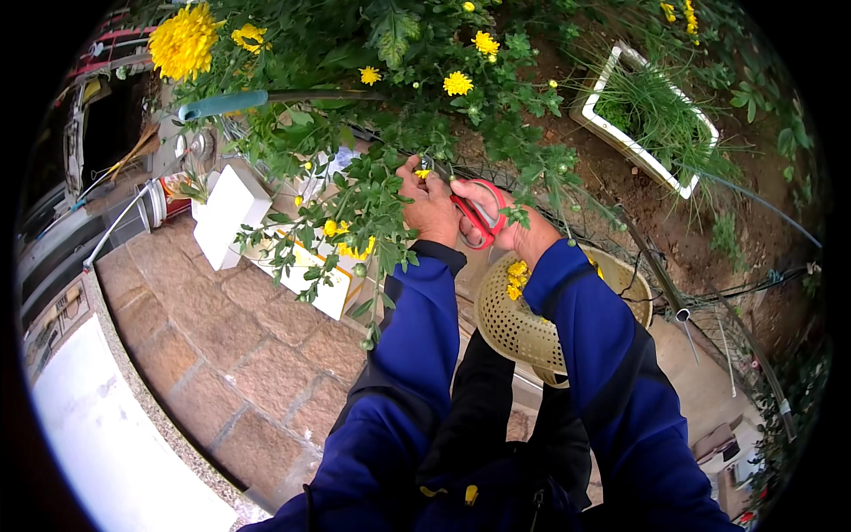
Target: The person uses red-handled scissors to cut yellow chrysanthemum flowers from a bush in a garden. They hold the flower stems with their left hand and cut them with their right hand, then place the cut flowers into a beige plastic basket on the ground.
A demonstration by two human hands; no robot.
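My right hand (515,229) grips scissors with red handles (484,214); their blades point up toward the stems and are partly hidden behind my left hand. Just left of them, the thumb and fingers of my left hand (429,209) close around a small yellow chrysanthemum bloom (422,173). Leafy chrysanthemum stems (382,193) hang beside my left wrist, with small yellow blooms (352,243) and green buds. Beneath my right forearm sits a perforated beige plastic basket (515,339), holding cut yellow flower heads (517,279). My sleeve covers part of it.
A white planter (658,166) with grass-like plants stands on soil at upper right. One metal pipe (655,282) slants near the basket. A blue-green tube end (223,105) crosses the foliage. White foam box (233,216) and stone paving (246,352) lie left; a low wall (113,432) borders the paving.
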